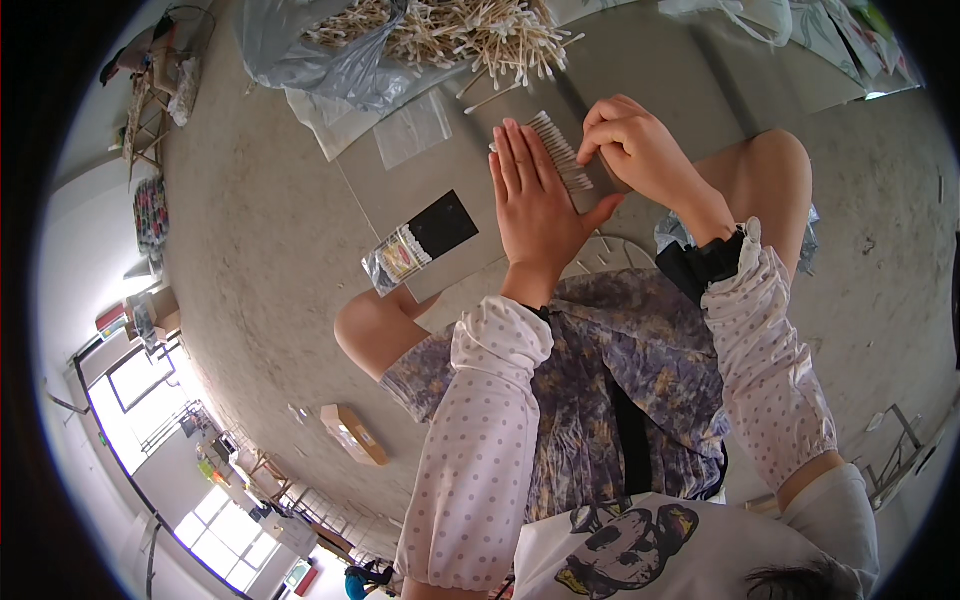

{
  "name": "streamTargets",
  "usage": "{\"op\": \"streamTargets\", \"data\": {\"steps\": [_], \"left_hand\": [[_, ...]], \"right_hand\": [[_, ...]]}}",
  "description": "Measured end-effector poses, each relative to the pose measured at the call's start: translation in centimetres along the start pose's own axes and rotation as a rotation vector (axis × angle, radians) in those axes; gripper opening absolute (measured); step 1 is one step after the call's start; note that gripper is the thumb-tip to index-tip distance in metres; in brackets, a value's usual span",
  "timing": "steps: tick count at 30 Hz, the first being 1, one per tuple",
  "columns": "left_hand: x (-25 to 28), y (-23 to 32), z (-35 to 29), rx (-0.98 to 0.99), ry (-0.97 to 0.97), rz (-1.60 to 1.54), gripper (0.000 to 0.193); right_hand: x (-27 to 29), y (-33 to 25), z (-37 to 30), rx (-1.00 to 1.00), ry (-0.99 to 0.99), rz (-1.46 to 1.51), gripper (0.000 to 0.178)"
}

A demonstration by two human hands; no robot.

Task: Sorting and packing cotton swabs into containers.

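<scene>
Cotton swabs [560, 150] lie side by side in a neat row on a grey tabletop [480, 210]. My left hand [535, 205] rests flat across the row's left part, fingers straight and thumb spread, hiding some swabs. At the row's right side is my right hand [640, 150], its fingers curled and the fingertips close to the swab ends. Whatever those fingertips may pinch is too small to see. Just beyond the row, a few loose swabs [495, 97] lie near a big heap of swabs [480, 35].
A grey plastic bag [320, 60] surrounds part of the heap. Left of my left hand lie a clear plastic bag [413, 132] and a black-and-clear swab packet [420, 243]. White plastic bags [755, 15] sit at the far right. A cardboard box [353, 435] is on the floor.
</scene>
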State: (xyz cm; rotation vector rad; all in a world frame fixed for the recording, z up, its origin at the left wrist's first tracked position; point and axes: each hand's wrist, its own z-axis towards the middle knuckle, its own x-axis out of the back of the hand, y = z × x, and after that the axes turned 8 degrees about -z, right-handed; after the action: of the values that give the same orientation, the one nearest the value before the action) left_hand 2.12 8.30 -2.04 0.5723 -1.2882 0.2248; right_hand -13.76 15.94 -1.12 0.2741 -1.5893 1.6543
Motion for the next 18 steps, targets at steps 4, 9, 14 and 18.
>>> {"op": "streamTargets", "data": {"steps": [4,9,14,18], "left_hand": [[0.15,0.03,0.01,0.008,-0.013,0.013,0.124],[0.17,0.07,0.08,0.009,-0.009,0.004,0.124],[0.20,0.07,0.09,0.008,-0.007,-0.002,0.124],[0.10,0.06,0.05,0.004,-0.001,0.002,0.124]], "right_hand": [[0.22,-0.05,0.03,0.021,-0.040,-0.020,0.020],[-0.20,-0.17,0.19,-0.017,0.034,-0.002,0.021],[-0.42,0.03,0.23,0.007,0.054,-0.037,0.021],[-0.45,0.14,0.16,0.018,0.041,-0.034,0.020]]}}
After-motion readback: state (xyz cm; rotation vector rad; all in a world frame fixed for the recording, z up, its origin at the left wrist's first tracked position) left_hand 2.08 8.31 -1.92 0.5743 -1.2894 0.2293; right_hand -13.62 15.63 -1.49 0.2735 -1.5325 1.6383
